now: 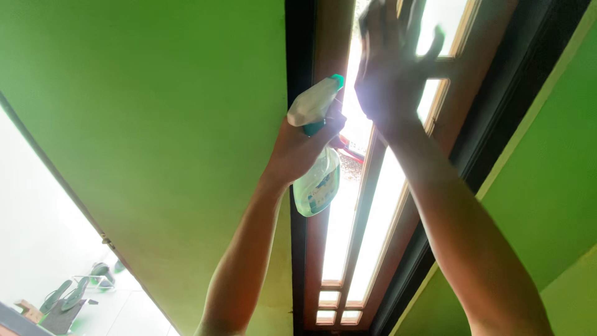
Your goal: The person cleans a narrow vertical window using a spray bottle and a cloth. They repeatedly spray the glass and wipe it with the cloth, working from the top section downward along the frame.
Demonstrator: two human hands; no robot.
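My left hand (301, 146) grips a spray bottle (318, 180) with a pale green body, a white head and a teal nozzle, held up against the dark door frame. My right hand (390, 68) is raised higher and pressed flat against the glass of the wooden window (373, 186). The hand is backlit and dark, and it seems to hold a dark cloth, though the glare keeps me from being sure. Both arms stretch up from the bottom of the view.
A green wall (155, 124) fills the left side and another green wall (553, 186) the right. The window has narrow brown bars and small panes low down. At the bottom left, sandals (65, 295) lie on a pale floor.
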